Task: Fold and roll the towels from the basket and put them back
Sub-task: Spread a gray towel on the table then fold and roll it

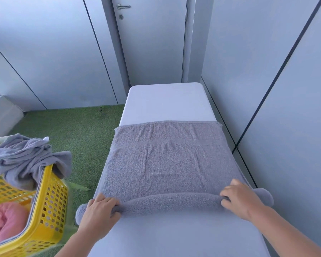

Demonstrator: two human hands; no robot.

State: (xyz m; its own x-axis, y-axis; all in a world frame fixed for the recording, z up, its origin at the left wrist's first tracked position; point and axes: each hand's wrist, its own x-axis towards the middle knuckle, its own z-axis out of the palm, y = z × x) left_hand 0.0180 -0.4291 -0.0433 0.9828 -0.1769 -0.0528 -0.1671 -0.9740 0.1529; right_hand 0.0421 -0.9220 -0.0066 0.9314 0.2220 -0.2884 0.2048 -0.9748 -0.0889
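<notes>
– Fingers (110, 202) first: how were they set?
– Curled, on both sides. The left hand (98, 210) gripped the rolled part (170, 201) of the grey towel (167, 164) near its left end. The right hand (237, 199) gripped it near the right end, fingertips tucked into the cloth.
– And the towel itself?
– It lay across the white padded table (165, 101). Its near edge was wound into a thick roll and the rest was spread flat toward the far end. Both ends of the roll stuck out past the table's sides.
– What stood around it?
– A yellow basket (48, 210) with holed walls, just left of the table. A heap of crumpled grey towels (22, 156) hung over its rim, and a pink towel (4, 219) lay inside. Green turf (72, 130) covered the floor.
– And behind?
– Grey wall panels (44, 52), and a shut grey door (152, 43) with a metal handle (123, 6) past the table's far end.
</notes>
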